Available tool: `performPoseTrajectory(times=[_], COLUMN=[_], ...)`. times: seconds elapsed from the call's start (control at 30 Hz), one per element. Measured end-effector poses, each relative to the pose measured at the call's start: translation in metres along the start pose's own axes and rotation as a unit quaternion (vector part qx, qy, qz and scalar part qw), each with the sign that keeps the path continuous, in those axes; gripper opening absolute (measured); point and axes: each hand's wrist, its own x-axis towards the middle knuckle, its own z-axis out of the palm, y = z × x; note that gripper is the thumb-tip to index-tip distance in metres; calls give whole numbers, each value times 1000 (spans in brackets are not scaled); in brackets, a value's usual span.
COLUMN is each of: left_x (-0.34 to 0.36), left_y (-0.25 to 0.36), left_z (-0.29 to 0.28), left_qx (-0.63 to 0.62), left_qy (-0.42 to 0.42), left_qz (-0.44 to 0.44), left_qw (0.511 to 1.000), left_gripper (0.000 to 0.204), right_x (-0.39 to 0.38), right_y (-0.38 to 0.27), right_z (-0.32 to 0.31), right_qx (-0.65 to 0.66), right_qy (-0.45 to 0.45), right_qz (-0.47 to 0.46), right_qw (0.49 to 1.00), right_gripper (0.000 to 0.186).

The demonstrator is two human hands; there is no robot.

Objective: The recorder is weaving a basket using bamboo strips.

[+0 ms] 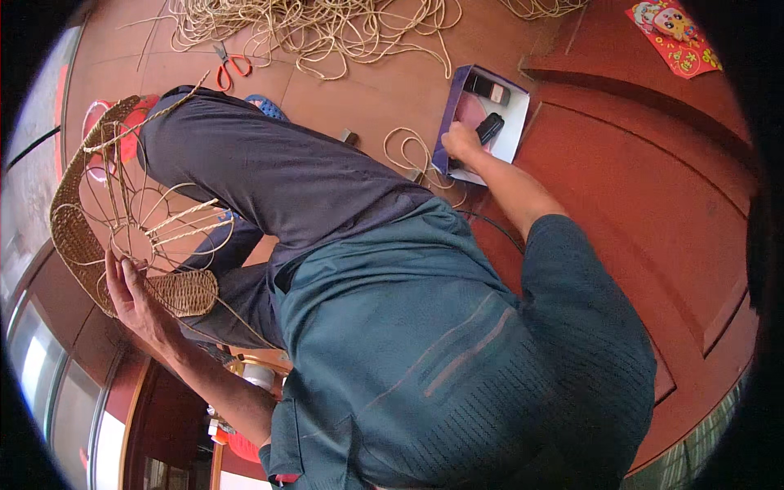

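Observation:
At the left, a partly woven basket (75, 237) of straw-coloured cord on a thin wire frame leans by my knee, with loose twisted cord ends sticking out. My left hand (137, 300) grips its lower side, fingers against the wire ring and the weave. My right hand (463, 142) reaches into a shallow box (514, 131) with purple sides and a white inside. Its fingers are curled, and what they hold, if anything, is hidden. Beside them in the box lie a small black object (490, 128) and a dark case (486, 87).
A large tangle of cord (318, 33) spreads over the tiled floor ahead. Red-handled scissors (233, 67) lie at its left. A loop of cord (406, 149) sits left of the box. A reddish wooden door panel (629, 204) fills the right side. A blue clog (265, 106) shows beyond my leg.

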Motion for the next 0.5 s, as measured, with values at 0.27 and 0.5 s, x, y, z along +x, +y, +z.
performPoseTrajectory(times=[0.27,0.5], left_x=[-4,-2], left_y=[11,10], left_z=[5,7], left_qx=[11,-10], left_qy=[-4,5], left_qz=[-3,10], left_qw=[1000,1000], left_gripper=[54,55], right_x=[28,39], right_y=[7,8], right_z=[-53,-57], right_qx=[-25,-16], right_qy=[71,103], right_qz=[-4,18], right_qw=[997,994], right_gripper=[42,44])
